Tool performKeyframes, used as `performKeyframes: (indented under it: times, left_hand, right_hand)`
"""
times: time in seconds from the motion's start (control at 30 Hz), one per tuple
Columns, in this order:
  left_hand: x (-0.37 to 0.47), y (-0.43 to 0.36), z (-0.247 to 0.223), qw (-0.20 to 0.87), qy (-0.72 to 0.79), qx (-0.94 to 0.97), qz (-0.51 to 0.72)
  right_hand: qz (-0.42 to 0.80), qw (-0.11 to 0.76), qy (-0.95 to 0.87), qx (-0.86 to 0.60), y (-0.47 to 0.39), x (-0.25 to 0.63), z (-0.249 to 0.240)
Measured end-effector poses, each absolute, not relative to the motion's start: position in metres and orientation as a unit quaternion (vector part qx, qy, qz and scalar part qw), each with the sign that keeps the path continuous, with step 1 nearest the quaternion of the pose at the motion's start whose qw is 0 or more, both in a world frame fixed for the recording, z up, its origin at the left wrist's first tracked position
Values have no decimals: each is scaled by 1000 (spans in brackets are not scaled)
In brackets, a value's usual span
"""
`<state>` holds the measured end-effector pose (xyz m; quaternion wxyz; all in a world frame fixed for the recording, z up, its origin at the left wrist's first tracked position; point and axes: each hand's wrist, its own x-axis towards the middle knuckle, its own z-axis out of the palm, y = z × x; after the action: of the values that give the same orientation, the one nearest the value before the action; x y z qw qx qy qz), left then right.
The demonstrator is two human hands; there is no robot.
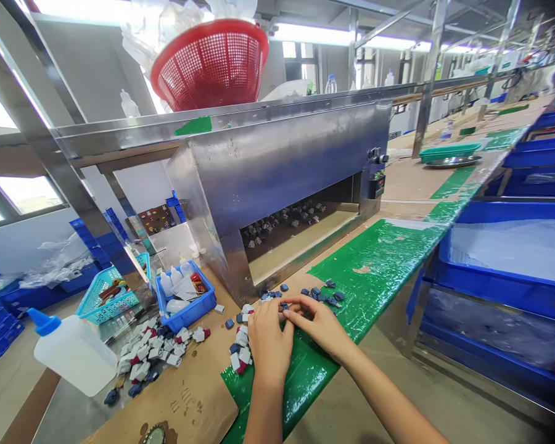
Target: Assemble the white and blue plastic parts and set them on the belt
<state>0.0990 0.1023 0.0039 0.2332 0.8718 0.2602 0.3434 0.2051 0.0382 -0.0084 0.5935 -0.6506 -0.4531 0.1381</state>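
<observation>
My left hand (271,336) is over the green strip with its fingers bent forward and together; what lies under them is hidden. Against it, my right hand (320,324) pinches a small dark blue piece (283,306) between thumb and fingers. Loose dark blue pieces (317,295) lie just beyond my right hand. A small group of white, blue and maroon block-like pieces (242,345) sits left of my left hand. Farther left is a bigger pile of similar pieces (150,351) on the brown board.
A metal oven-like box (282,166) with an open slot stands ahead, pieces (287,216) inside it. At left are a blue basket (189,311) of bottles, a turquoise basket (104,311) and a squeeze bottle (76,354). A red basket (213,68) rests overhead; blue trays (504,271) are at right.
</observation>
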Motion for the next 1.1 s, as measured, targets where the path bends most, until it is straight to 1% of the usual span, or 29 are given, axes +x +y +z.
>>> performKeyframes:
  times: [0.4,0.6,0.83,1.1]
  left_hand:
    - [99,102,5,222,250,879,340]
    - [97,99,6,210,254,883,334]
    - [97,99,7,194,255,898,303]
    - [102,113,-14,230,224,909,267]
  right_hand:
    - [126,624,-431,-639,37,205,-8]
    - [140,631,-424,-634,39,208,-12]
    - [147,640,-420,-627,41,208,-13]
    - [99,617,-403,-669,38,200,-21]
